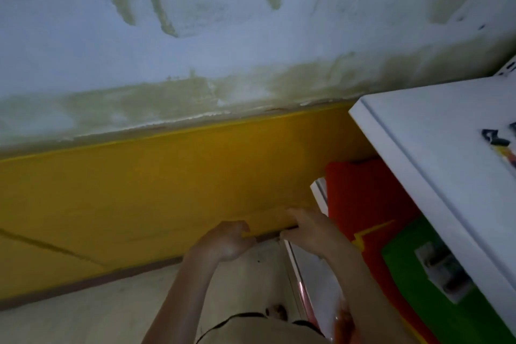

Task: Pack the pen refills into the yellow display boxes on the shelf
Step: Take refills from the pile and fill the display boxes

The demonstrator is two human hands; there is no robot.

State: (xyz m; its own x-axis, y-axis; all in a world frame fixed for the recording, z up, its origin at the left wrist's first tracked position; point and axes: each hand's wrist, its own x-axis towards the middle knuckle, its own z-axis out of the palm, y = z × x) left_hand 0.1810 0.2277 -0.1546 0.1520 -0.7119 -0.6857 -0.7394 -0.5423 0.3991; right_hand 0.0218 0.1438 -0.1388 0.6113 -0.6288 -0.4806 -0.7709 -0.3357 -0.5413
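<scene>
A flat yellow display box (269, 220) is held low in front of the yellow wall panel and is hard to tell apart from it. My left hand (227, 241) is curled around the box's left end. My right hand (308, 227) lies over its right end, fingers on the top edge. The box is blurred and I cannot see inside it. No pen refills are visible. The white shelf (418, 165) juts in from the right, above and beside my hands.
A small dark and coloured item (499, 145) lies on the shelf top. Under the shelf are a red panel (363, 204), a green panel (418, 301) and small white packs (438, 268). A white board (312, 268) leans below my right hand. The floor (111, 313) is pale.
</scene>
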